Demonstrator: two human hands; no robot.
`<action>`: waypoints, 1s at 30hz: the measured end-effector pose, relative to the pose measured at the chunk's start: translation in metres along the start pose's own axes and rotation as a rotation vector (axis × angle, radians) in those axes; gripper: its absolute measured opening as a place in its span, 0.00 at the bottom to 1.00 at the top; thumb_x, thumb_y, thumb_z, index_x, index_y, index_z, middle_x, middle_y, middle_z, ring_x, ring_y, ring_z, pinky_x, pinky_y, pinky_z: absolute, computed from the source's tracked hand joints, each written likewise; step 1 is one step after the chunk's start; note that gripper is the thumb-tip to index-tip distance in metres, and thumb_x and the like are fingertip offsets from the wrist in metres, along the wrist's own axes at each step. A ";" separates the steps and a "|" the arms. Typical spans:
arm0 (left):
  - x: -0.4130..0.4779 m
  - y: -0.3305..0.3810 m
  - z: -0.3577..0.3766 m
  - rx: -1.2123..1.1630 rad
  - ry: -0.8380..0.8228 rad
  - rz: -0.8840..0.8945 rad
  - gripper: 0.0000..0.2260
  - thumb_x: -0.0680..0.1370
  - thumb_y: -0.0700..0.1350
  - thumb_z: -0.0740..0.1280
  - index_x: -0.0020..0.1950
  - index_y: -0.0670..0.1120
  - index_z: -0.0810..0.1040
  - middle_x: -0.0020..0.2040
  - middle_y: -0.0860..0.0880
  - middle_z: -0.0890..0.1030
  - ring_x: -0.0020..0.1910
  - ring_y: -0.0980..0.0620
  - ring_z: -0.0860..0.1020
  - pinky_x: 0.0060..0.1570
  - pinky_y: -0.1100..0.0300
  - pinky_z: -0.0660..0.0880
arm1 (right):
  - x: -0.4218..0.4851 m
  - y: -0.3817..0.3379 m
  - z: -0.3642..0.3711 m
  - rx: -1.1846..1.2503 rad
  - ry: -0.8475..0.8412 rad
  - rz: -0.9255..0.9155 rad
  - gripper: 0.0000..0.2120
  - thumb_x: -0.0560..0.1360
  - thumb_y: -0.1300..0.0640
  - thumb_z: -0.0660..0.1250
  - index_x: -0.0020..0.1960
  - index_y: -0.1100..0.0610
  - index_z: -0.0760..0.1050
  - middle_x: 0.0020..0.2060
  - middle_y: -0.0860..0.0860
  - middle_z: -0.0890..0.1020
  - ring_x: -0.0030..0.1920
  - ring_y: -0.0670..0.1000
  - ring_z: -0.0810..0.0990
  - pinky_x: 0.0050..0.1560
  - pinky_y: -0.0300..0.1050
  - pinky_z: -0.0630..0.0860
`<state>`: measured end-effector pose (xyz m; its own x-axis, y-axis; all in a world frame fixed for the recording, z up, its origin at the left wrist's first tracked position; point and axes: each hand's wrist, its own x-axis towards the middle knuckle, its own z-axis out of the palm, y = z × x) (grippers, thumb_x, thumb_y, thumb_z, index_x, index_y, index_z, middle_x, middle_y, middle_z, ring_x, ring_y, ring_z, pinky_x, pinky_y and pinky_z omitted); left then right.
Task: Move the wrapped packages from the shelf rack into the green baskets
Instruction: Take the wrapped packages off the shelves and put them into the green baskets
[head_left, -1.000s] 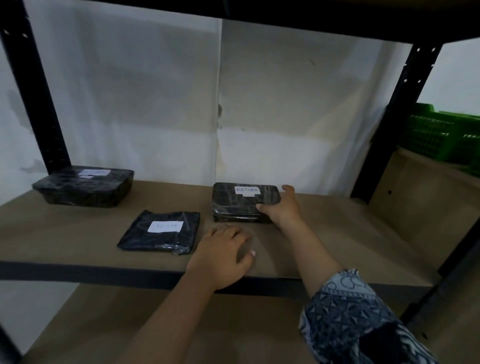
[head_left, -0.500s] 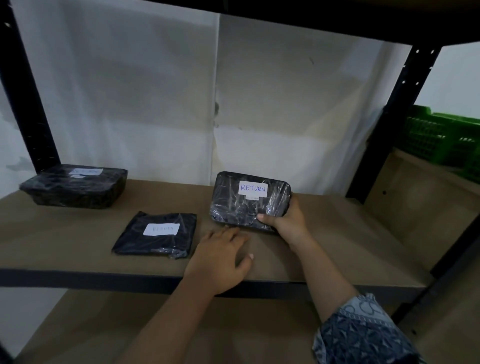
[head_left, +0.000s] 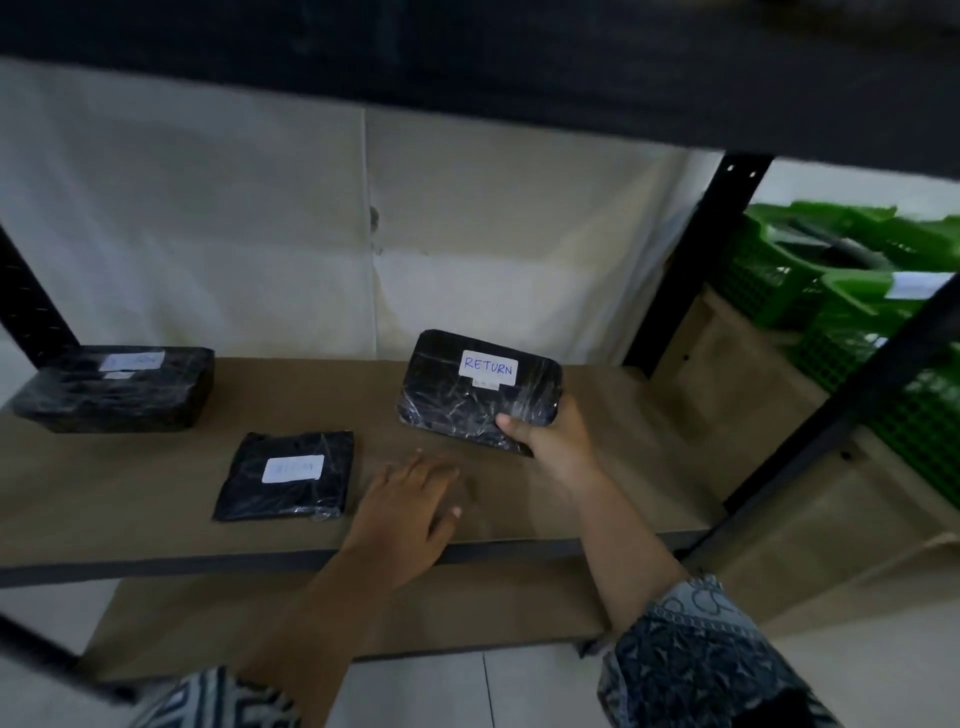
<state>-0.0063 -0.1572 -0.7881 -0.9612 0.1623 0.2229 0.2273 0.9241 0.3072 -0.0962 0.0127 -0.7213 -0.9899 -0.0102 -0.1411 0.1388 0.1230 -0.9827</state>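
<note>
Well forward, right hand (head_left: 551, 442) grips the package (head_left: 462, 402), seemingly lifted.

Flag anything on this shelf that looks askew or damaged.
Nothing looks damaged or spilled. Only the RETURN package is tilted, gripped at its corner by the right hand; the thick package and thin package lie flat.

A black film-wrapped package (head_left: 457, 410) labelled RETURN is tilted up off the shelf (head_left: 130, 493) at frame centre, its lower right corner gripped by the right hand (head_left: 556, 441). A flat black package (head_left: 291, 499) lies left of it and a boxy package (head_left: 114, 400) at far left, both white-labelled. Green baskets (head_left: 769, 291) stand at the right edge.
</note>
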 end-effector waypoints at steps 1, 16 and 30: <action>-0.003 0.007 -0.008 -0.002 -0.011 0.003 0.22 0.75 0.55 0.56 0.63 0.47 0.74 0.61 0.45 0.77 0.64 0.42 0.72 0.60 0.42 0.70 | -0.008 -0.009 -0.009 -0.002 -0.007 0.009 0.30 0.66 0.65 0.77 0.64 0.60 0.69 0.56 0.54 0.81 0.55 0.53 0.80 0.51 0.42 0.75; -0.029 0.132 -0.186 0.033 -0.048 0.124 0.20 0.72 0.55 0.58 0.60 0.49 0.75 0.57 0.48 0.80 0.58 0.46 0.77 0.54 0.49 0.74 | -0.147 -0.154 -0.126 0.034 0.040 0.122 0.28 0.69 0.65 0.75 0.65 0.56 0.68 0.49 0.48 0.78 0.50 0.49 0.77 0.52 0.40 0.73; -0.017 0.233 -0.242 0.025 -0.102 0.212 0.20 0.71 0.56 0.58 0.58 0.49 0.77 0.57 0.49 0.80 0.60 0.46 0.76 0.56 0.47 0.73 | -0.230 -0.197 -0.241 0.123 0.249 0.102 0.24 0.66 0.65 0.77 0.59 0.55 0.73 0.52 0.55 0.82 0.54 0.57 0.81 0.60 0.58 0.76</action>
<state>0.1009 -0.0284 -0.4968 -0.9036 0.3866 0.1845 0.4230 0.8737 0.2405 0.0977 0.2303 -0.4657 -0.9448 0.2421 -0.2207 0.2248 -0.0108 -0.9743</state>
